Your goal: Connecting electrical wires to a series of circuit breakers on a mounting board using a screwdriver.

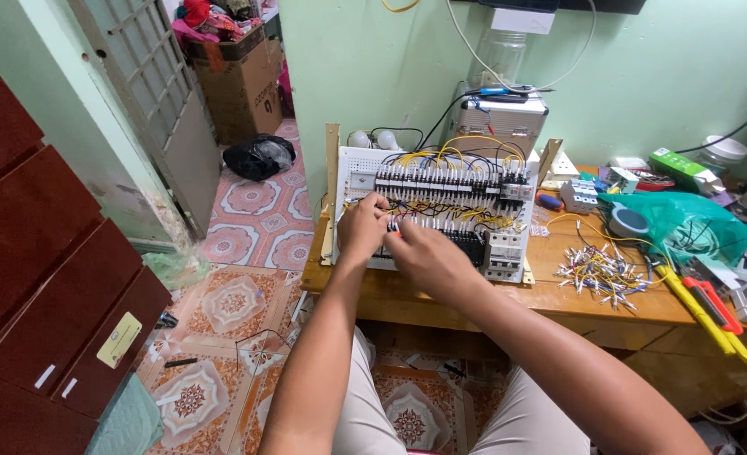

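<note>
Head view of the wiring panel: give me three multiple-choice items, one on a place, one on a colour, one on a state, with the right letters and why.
1. Where does the pile of loose wire pieces lie?
A. On the wooden table, to the right of the wiring panel
B. On the tiled floor
C. On top of the metal case

2. What colour is the plastic bag on the table?
A. Red
B. Green
C. Black

3. How do the hands stand?
A. Both rest on the knees
B. One holds the yellow tool
C. Both are at the panel's lower terminal row

Answers:
1 A, the pile sits on the tabletop between the panel and the yellow tool.
2 B, the bag is translucent green.
3 C, the left hand and the right hand meet at the panel's front; whether either grip is closed on a wire cannot be told.
</note>
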